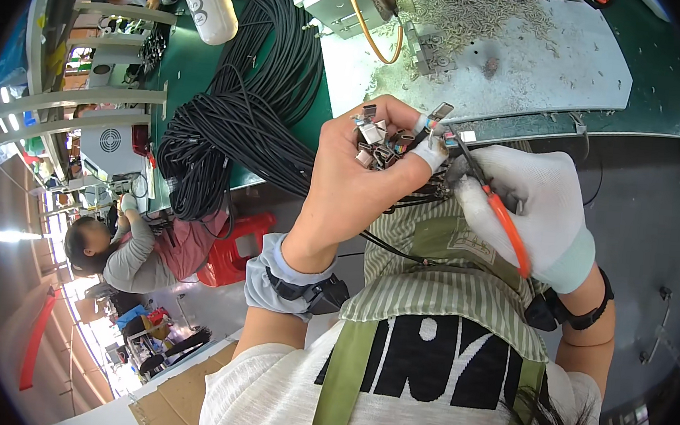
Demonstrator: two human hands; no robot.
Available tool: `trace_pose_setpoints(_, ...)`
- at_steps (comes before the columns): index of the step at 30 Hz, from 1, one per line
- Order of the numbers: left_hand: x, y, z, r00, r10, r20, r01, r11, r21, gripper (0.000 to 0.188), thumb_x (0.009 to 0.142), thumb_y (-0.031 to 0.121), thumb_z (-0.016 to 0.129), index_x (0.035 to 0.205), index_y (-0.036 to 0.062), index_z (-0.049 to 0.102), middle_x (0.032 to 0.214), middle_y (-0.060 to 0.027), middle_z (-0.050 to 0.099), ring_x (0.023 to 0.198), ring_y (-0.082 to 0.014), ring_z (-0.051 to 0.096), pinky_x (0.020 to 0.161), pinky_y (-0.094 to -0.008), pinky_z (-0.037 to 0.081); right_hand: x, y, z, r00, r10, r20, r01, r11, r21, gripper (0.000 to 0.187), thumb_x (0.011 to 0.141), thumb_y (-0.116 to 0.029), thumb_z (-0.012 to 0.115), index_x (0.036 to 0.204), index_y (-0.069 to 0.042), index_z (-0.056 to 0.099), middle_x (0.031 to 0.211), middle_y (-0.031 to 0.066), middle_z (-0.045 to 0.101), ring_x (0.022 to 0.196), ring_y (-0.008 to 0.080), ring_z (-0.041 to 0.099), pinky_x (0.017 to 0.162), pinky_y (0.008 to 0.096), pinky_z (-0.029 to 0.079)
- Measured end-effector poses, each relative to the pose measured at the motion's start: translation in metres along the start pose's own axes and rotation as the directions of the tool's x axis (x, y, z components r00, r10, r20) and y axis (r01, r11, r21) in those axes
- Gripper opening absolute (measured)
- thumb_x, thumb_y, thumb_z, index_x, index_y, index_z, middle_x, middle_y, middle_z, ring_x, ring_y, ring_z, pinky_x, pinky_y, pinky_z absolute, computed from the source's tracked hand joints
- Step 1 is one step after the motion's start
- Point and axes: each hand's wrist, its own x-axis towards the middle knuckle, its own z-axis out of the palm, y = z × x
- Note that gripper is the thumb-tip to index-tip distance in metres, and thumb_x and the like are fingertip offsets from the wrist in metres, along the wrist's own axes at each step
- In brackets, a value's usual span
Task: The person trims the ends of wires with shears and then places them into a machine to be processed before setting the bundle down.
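My left hand [347, 169], bare but for white wraps on the thumb and a fingertip, is closed around a bunch of cable ends with silvery metal connectors [374, 135]. One connector [441, 111] sticks up between the thumb and fingertip. My right hand [537, 200] wears a white glove, its fingertips greyed, and grips orange-handled pliers [507, 226]. Their dark, slim jaws reach up to the connector at my left fingertips; whether they touch it I cannot tell. Black cables [276, 155] trail from the held bunch to a big coiled heap [202, 142] at the left.
Ahead lies a white board [525, 91] strewn with small pale scraps, on a green bench [651, 69]. A grey machine box [340, 5] with a yellow tube stands at its far left. A co-worker [145, 253] sits at the left near a red stool [237, 248].
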Motion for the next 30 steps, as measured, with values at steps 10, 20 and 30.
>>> trace_pose_setpoints(10,-0.003,-0.006,0.003,0.993,0.118,-0.027,-0.116,0.990,0.077,0.017,0.071,-0.005,0.067,0.082,-0.0003,0.054,0.066,0.0053,0.053,0.060,0.0016,0.045,0.054,-0.0147,0.037,-0.003,0.000,0.013,0.943,-0.250,-0.220,0.090,0.828,-0.554,0.021,0.074,-0.019,0.068,0.091,-0.009,0.063,0.063,0.0080,0.054,0.065,0.0269,0.057,0.057,0.0375,0.046)
trace_pose_setpoints(20,-0.002,-0.011,0.007,0.984,0.171,-0.051,-0.162,0.975,0.149,0.015,0.071,-0.004,0.067,0.079,0.0013,0.055,0.067,0.0078,0.049,0.060,0.0017,0.039,0.053,-0.0149,0.030,-0.004,-0.001,0.009,0.952,-0.225,-0.206,0.086,0.846,-0.527,0.020,0.074,-0.019,0.067,0.091,-0.010,0.062,0.065,0.0084,0.056,0.066,0.0279,0.057,0.058,0.0378,0.046)
trace_pose_setpoints(30,-0.002,-0.009,0.009,0.983,0.172,-0.058,-0.162,0.975,0.150,0.015,0.070,-0.004,0.066,0.079,0.0011,0.055,0.067,0.0073,0.049,0.060,0.0013,0.040,0.054,-0.0148,0.032,-0.008,0.001,0.004,0.954,-0.206,-0.217,0.089,0.886,-0.454,0.019,0.075,-0.018,0.068,0.089,-0.008,0.060,0.066,0.0094,0.057,0.064,0.0299,0.058,0.058,0.0390,0.046)
